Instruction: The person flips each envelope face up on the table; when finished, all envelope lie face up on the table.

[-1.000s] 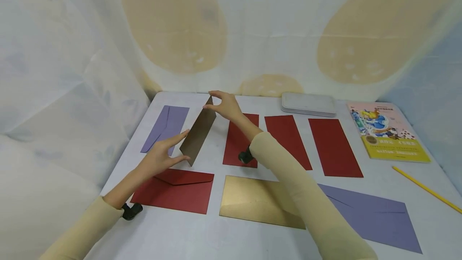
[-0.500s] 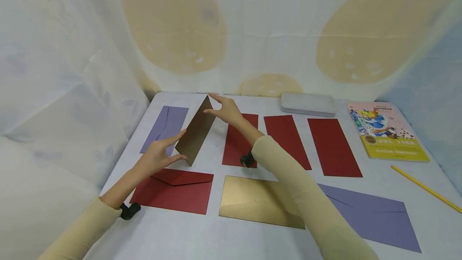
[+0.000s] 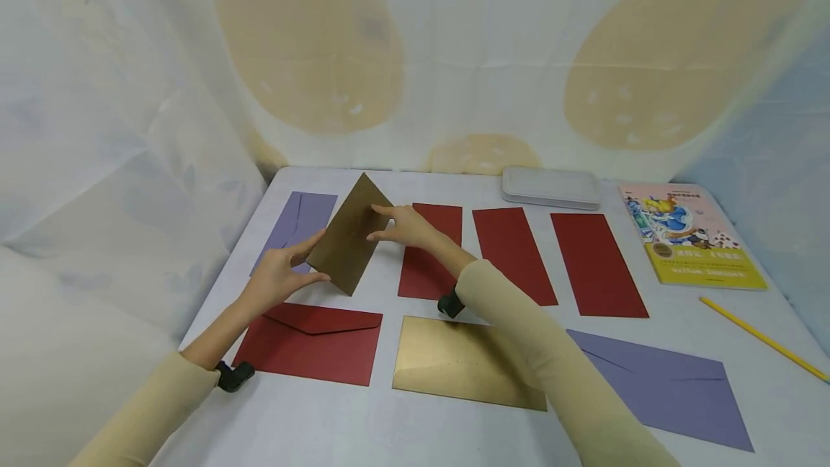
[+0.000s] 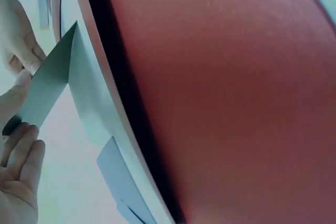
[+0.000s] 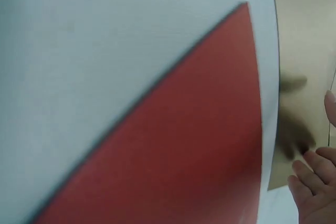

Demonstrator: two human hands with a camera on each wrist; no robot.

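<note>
A gold envelope (image 3: 350, 236) stands tilted on the table, its broad face toward me. My left hand (image 3: 275, 283) grips its lower left part, thumb on one side and fingers on the other, as the left wrist view shows. My right hand (image 3: 408, 228) is at the upper right side of the envelope. Its index finger reaches over the face, with the thumb apart below. In the right wrist view, the loosely extended fingers of the right hand (image 5: 317, 182) are close to the shiny face, which mirrors them darkly. Behind the left hand lies a lavender envelope (image 3: 308, 215).
A red envelope (image 3: 318, 352), a second gold envelope (image 3: 447, 359) and a lavender one (image 3: 668, 388) lie along the front. Behind are several red envelopes (image 3: 599, 265). A pale flat case (image 3: 551, 188), a book (image 3: 694, 236) and a yellow pencil (image 3: 759, 337) are farther right.
The gold envelope has turned from nearly edge-on to show more of its face. My right hand has slid down from its top corner to its side. The left hand has barely shifted.
</note>
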